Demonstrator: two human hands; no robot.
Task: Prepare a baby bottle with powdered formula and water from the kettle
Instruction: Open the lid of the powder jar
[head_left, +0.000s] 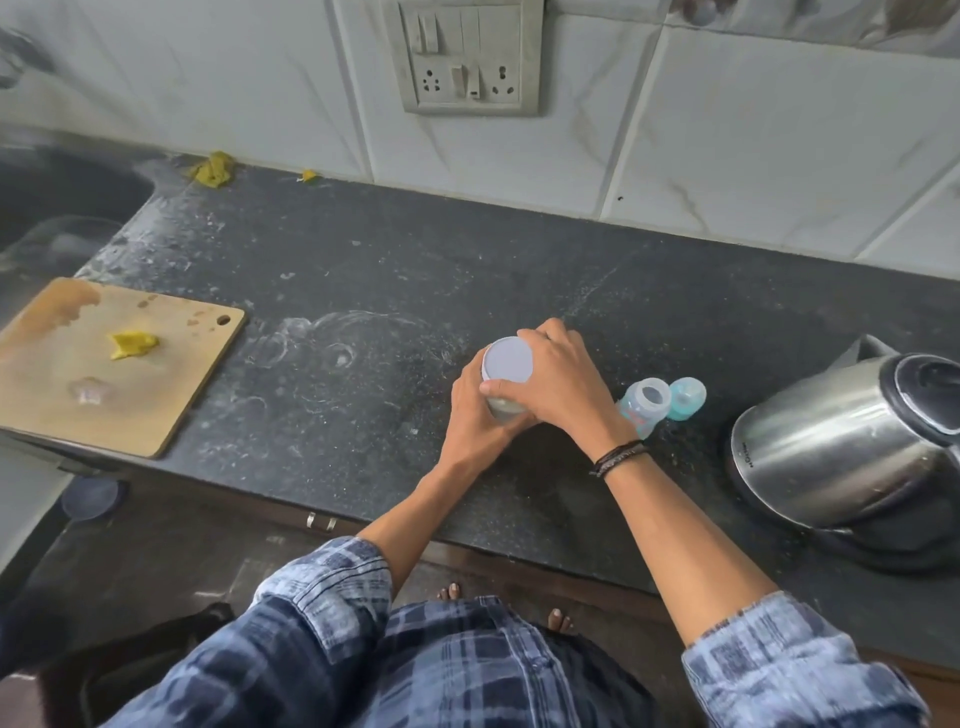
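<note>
Both hands are on the formula jar (503, 408). The left hand (470, 415) is wrapped round its body from the near-left. The right hand (558, 382) is curled over the lid (508, 359), thumb on the near rim. Reads as a lid twist, with the lid looking seated.

Risks:
- If the lid lets go suddenly, the jar jerks and pale powder goes over the bench (363, 291). The left-hand grip sits low on the body, so it should hold.
- The right wrist sits just beside the open baby bottle (647, 402). A swing of the wrist on the twist could tip it.
- The bottle mouth is uncapped and its teal cap (687, 397) lies on a smeared bench, so contamination is possible.
- The steel kettle (841, 441) sits close to the near edge. Can't tell if it's hot.

Layout: the jar is between the hands, mid-bench. Its base is hidden, so I can't tell if it's lifted. The bottle is just right of the right wrist, with the cap against its right side. The kettle is further right, well apart from both hands.
</note>
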